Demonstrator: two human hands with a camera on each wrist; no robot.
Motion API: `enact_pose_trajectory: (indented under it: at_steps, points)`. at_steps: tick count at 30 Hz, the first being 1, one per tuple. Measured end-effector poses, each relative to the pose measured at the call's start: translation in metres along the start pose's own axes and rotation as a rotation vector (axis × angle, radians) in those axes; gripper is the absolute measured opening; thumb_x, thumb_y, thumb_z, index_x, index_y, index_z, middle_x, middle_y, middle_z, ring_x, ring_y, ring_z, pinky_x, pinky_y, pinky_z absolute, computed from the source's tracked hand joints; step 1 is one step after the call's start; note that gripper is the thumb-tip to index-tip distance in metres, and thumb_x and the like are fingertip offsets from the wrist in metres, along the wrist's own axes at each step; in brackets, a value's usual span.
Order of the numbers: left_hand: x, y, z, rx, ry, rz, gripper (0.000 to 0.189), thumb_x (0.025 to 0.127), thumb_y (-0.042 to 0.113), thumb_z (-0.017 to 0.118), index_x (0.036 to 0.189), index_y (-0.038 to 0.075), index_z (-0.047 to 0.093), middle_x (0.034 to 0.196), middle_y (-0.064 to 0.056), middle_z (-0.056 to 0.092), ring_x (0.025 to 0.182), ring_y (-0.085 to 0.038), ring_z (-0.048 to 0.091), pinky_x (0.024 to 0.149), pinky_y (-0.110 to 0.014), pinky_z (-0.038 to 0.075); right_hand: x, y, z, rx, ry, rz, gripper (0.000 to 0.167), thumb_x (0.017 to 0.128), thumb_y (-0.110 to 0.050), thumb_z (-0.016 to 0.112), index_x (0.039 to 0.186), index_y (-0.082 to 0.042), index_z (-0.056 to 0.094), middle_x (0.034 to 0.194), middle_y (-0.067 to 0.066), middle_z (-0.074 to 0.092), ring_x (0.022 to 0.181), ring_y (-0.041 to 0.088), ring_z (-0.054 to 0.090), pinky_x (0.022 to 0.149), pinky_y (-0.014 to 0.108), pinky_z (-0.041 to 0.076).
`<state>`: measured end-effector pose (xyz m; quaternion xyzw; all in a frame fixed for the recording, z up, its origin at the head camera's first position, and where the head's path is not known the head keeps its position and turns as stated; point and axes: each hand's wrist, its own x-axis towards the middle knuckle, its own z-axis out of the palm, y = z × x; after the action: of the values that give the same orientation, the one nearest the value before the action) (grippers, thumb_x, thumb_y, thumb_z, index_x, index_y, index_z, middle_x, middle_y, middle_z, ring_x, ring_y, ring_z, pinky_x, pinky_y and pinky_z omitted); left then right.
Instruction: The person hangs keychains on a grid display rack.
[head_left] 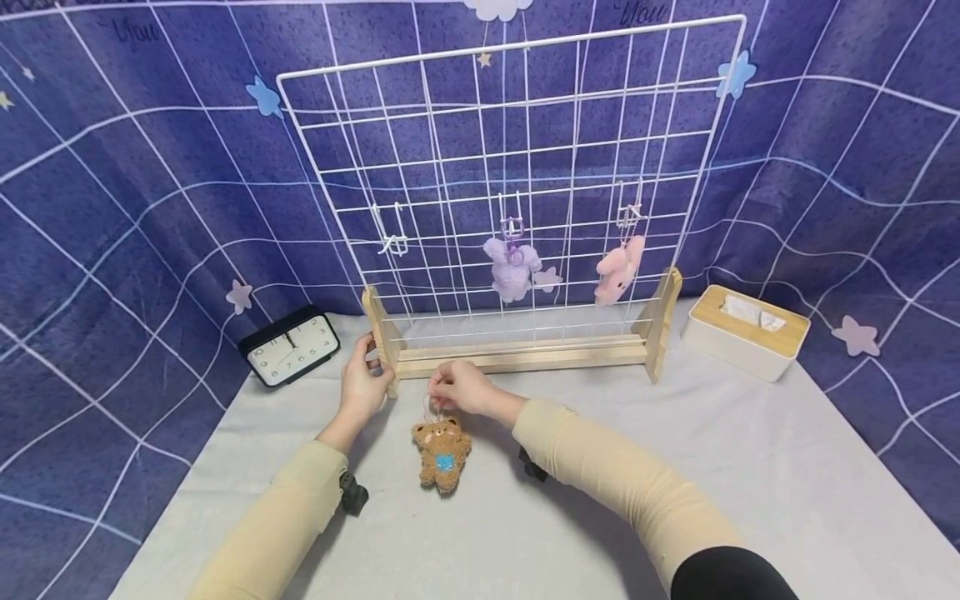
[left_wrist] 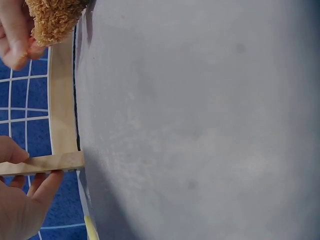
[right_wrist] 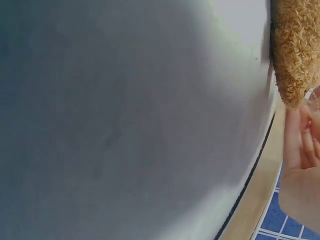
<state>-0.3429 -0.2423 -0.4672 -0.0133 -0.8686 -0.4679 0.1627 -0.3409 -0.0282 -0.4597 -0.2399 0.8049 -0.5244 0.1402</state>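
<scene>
My right hand [head_left: 467, 388] pinches the thin strap of a brown plush bear keychain [head_left: 441, 454] with a blue patch on its belly. The bear hangs below the fingers, in front of the rack's wooden base. My left hand [head_left: 364, 385] grips the left wooden foot [head_left: 382, 333] of the white wire grid rack [head_left: 525, 175]; in the left wrist view the thumb and fingers lie on either side of that wood [left_wrist: 50, 163]. In the right wrist view the bear's fur [right_wrist: 297, 55] shows beside my right hand [right_wrist: 302, 160].
On the grid hang a purple plush keychain [head_left: 513, 271] and a pink plush keychain [head_left: 619, 271]. A white hook [head_left: 393, 242] at the left bears nothing. A black-framed clock [head_left: 292, 350] stands left, a tissue box [head_left: 746, 333] right. Behind is a blue curtain [head_left: 150, 208].
</scene>
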Motion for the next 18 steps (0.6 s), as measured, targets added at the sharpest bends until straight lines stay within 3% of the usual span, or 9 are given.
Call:
enact_pose_trajectory:
  at_steps: [5, 11, 18]
  points:
    - [0.0, 0.0, 0.0, -0.007, 0.009, 0.012, 0.073, 0.082, -0.011, 0.06, 0.151, 0.005, 0.041, 0.148, -0.022, 0.049, 0.115, -0.043, 0.064, 0.092, -0.051, 0.059, 0.002, 0.001, -0.002, 0.125, 0.003, -0.079, 0.005, 0.094, 0.001, 0.068, 0.093, 0.006, 0.071, 0.08, 0.007, 0.073, 0.07, 0.02, 0.071, 0.071, 0.037, 0.065]
    - [-0.001, 0.0, 0.001, -0.012, 0.02, 0.019, 0.072, 0.081, -0.012, 0.061, 0.149, 0.005, 0.043, 0.146, -0.022, 0.051, 0.113, -0.043, 0.065, 0.091, -0.05, 0.06, 0.0, -0.002, -0.004, 0.334, -0.028, -0.094, 0.008, 0.091, 0.008, 0.069, 0.099, 0.011, 0.067, 0.086, 0.013, 0.073, 0.072, 0.015, 0.071, 0.08, 0.044, 0.064]
    - [0.0, 0.0, 0.001, -0.01, 0.019, 0.019, 0.072, 0.081, -0.012, 0.06, 0.149, 0.005, 0.043, 0.146, -0.022, 0.051, 0.113, -0.043, 0.065, 0.091, -0.05, 0.06, -0.005, -0.012, -0.008, 0.332, -0.036, -0.119, 0.011, 0.091, 0.007, 0.07, 0.102, 0.009, 0.068, 0.088, 0.012, 0.074, 0.073, 0.014, 0.071, 0.082, 0.053, 0.062]
